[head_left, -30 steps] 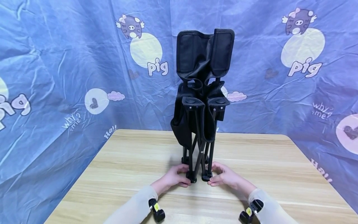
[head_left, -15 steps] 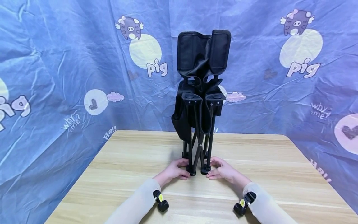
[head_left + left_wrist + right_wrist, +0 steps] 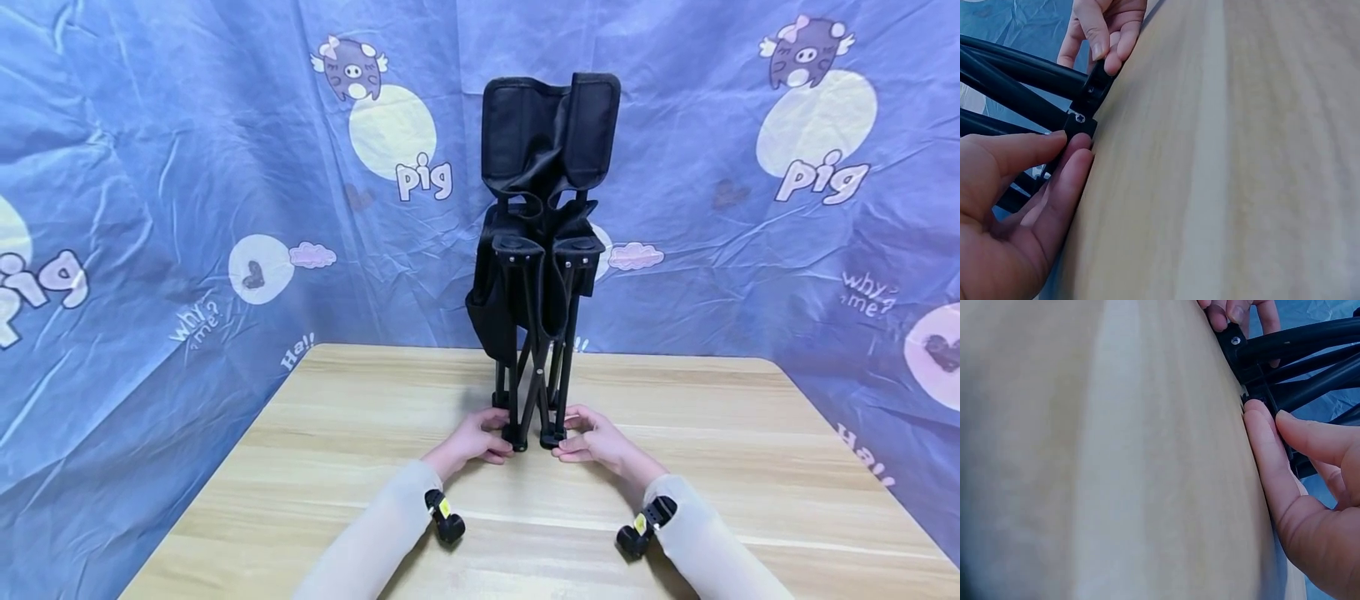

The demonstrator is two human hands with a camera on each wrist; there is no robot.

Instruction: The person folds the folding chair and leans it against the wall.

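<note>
A black folding camp chair (image 3: 519, 292) stands upright and folded on the wooden table, its fabric bunched above crossed tube legs. My left hand (image 3: 474, 437) pinches the plastic foot (image 3: 513, 440) of the near left leg between thumb and fingers. On the other side, my right hand (image 3: 602, 442) pinches the near right foot (image 3: 552, 438) in the same way. Close up in the left wrist view, thumb and fingertips touch a black foot (image 3: 1080, 126) low against the tabletop. The right wrist view has the right thumb and fingers around its foot (image 3: 1264, 394). The far feet are partly hidden.
The pale wooden table (image 3: 337, 433) reaches back to a blue cloth backdrop (image 3: 675, 100) printed with pigs and words. Small black cameras are strapped to both wrists, over light sleeves (image 3: 375, 533).
The folded chair has slid a little farther back across the table, still upright. Both hands have moved back with it, keeping hold of the near feet.
</note>
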